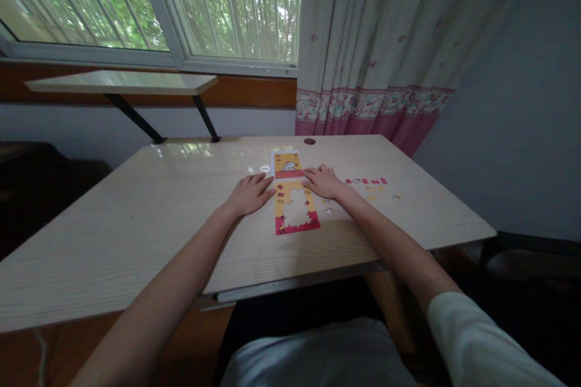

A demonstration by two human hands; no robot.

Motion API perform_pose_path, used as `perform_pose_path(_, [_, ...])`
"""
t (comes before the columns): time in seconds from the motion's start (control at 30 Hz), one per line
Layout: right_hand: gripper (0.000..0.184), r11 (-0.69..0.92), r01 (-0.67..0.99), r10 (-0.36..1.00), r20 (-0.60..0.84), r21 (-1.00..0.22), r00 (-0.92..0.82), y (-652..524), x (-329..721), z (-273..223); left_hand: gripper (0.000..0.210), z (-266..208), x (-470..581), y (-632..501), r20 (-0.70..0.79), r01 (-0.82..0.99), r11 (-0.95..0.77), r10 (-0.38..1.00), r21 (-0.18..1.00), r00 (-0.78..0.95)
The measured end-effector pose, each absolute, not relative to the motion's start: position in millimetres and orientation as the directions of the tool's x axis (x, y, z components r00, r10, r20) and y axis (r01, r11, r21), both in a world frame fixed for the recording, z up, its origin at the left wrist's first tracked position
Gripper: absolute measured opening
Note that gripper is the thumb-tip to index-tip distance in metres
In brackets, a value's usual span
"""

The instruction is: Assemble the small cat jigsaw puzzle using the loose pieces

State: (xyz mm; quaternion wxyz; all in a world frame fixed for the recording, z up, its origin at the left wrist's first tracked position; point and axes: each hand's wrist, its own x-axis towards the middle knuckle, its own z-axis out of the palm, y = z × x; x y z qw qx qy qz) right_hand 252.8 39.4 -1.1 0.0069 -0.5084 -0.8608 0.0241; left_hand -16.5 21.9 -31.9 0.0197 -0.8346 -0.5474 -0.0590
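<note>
Roughly rectangular, a jigsaw border [297, 230], inwardly knobbly, lies on wood-grained desktop [136, 242].

The view looks out from the person's head, above and behind the fingers [256, 179], facing forward and down over both forearms [193, 260]. It is wide and fairly far back, so the fingers show small near its middle, with the desk [149, 224] spreading to either side of them. Past the fingers it takes in the window [162, 6] to the left and the curtain [363, 42] to the right; nearer than them, the shirt [318, 357] fills its lower edge.
</note>
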Motion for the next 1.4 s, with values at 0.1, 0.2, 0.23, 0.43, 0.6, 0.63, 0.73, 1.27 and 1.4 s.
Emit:
perform_pose_path(0.1, [0.059,0.485,0.872,0.874,-0.002,-0.062,-0.486,38,253,0,0.062,-31,-16,21,0.116,0.919,-0.392,0.915,0.029,0.387])
perform_pose_path(0.2, [0.058,0.492,0.867,0.87,0.029,-0.071,-0.492,33,255,6,0.062,-29,-16,20,0.099,0.923,-0.385,0.92,0.032,0.38])
perform_pose_path(0.23, [0.057,0.497,0.865,0.868,0.049,-0.071,-0.495,31,257,10,0.062,-29,-15,19,0.091,0.923,-0.384,0.921,0.034,0.38])
perform_pose_path(0.43, [0.034,0.504,0.849,0.862,0.028,-0.159,-0.507,27,294,46,0.064,-25,-15,12,0.078,0.918,-0.391,0.919,0.06,0.386])
perform_pose_path(0.6, [0.019,0.409,0.882,0.899,-0.062,-0.235,-0.433,26,349,58,0.063,-21,-14,7,0.09,0.91,-0.407,0.912,0.08,0.4])
perform_pose_path(0.63, [0.018,0.381,0.892,0.909,-0.076,-0.243,-0.409,24,361,56,0.062,-20,-14,6,0.091,0.909,-0.409,0.911,0.077,0.402])
perform_pose_path(0.73, [0.016,0.289,0.918,0.937,-0.117,-0.271,-0.329,18,396,47,0.061,-18,-14,5,0.086,0.908,-0.415,0.908,0.057,0.41])
perform_pose_path(1.27, [0.014,-0.085,0.966,0.983,-0.177,-0.243,0.042,-3,497,24,0.061,-25,-19,11,0.122,0.894,-0.44,0.895,0.086,0.429])
perform_pose_path(1.4, [0.018,-0.07,0.962,0.978,-0.209,-0.264,0.014,-2,504,17,0.061,-24,-19,10,0.124,0.891,-0.444,0.893,0.096,0.432])
